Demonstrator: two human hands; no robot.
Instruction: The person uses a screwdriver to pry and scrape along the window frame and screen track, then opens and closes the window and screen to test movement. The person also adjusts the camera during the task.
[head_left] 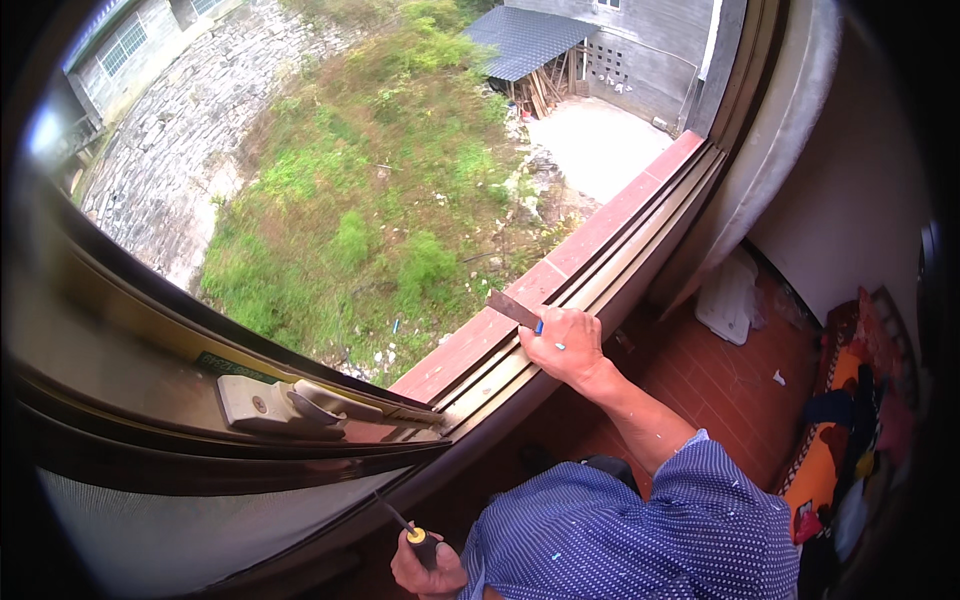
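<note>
My right hand [563, 345] is closed around a tool with a flat, brownish blade [512, 308] and a bit of blue at its base; it looks like a scraper, its handle mostly hidden in the fist. That hand rests over the metal window track [600, 285], with the blade reaching across toward the reddish tiled outer sill [530, 285]. Low in the picture, my left hand [428, 572] grips a screwdriver [417, 537] by its black and yellow handle. Its dark shaft points up and left, near the lower frame of the sliding window sash [330, 465].
A pale latch [290, 402] sticks out from the sash at the left. Past the opening lie a grassy slope [370, 200], a stone wall [190, 140] and a roofed shed [525, 45]. Indoors, a white plastic container [728, 300] and a colourful cloth heap [835, 440] lie on red tiles.
</note>
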